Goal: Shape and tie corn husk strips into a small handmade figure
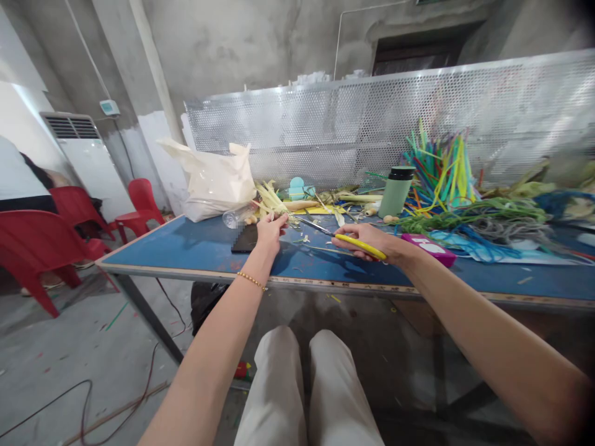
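Note:
My right hand [365, 238] grips a pair of scissors with yellow handles [361, 245]. Their metal blades point left, towards my left hand [271, 231]. That hand is closed, with thumb and fingers pinched around pale yellow-green husk strips [269, 197] that fan upward behind it; exactly where the fingers grip is partly hidden. The blade tips end close to the husk, and I cannot tell if they touch it. Small pale scraps lie on the blue table [160, 249] between my hands. A dark flat device [244, 239] lies beside my left wrist.
A cream plastic bag [218, 179] and a clear bottle [236, 217] stand at left. A green tumbler [396, 193], colourful pipe cleaners [446, 173], green cords [460, 214] and a purple box [430, 249] fill the right. A perforated metal panel [297, 136] backs the table; red chairs [41, 248] stand left.

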The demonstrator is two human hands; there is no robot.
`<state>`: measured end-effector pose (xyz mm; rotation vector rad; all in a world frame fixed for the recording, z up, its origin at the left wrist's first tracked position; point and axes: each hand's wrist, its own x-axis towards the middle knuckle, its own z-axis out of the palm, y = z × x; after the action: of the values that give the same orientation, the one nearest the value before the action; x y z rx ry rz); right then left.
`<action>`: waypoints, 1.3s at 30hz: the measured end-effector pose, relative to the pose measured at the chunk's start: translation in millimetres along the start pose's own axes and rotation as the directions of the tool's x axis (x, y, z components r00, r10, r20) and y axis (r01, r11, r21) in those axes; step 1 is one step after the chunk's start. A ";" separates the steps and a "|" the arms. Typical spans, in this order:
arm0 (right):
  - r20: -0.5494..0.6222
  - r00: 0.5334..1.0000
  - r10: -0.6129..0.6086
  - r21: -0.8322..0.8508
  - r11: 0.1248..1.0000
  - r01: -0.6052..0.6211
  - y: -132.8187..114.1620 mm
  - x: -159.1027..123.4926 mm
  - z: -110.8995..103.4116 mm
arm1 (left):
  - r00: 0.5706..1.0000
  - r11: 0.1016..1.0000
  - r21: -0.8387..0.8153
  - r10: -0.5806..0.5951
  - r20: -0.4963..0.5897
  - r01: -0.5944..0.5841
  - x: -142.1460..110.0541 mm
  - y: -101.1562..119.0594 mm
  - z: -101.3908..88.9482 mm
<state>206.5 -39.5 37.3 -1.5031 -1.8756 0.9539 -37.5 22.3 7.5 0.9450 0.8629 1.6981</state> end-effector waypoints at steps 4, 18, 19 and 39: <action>-0.033 0.993 -0.110 -0.059 0.992 0.108 0.4 -1.0 3.4 | 1.000 1.000 -0.001 0.011 -0.006 -0.011 1.5 -1.2 -0.7; -0.073 0.944 -0.322 -0.465 0.848 0.253 0.4 -4.9 -3.8 | 0.996 0.998 -0.060 -0.022 -0.092 0.016 5.4 -3.7 -2.1; -0.078 0.939 -0.335 -0.496 0.830 0.255 -0.5 -5.2 -3.7 | 0.995 0.998 -0.065 -0.032 -0.095 0.026 5.6 -3.6 -2.8; -0.054 0.921 -0.387 -0.649 0.715 0.262 -4.1 -3.7 0.2 | 1.000 1.000 -0.002 0.002 0.019 -0.002 3.9 -5.2 -1.8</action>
<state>204.8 -43.6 40.6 -1.4502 -2.3397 -0.0191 -38.0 27.3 2.9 0.9596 0.8484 1.6884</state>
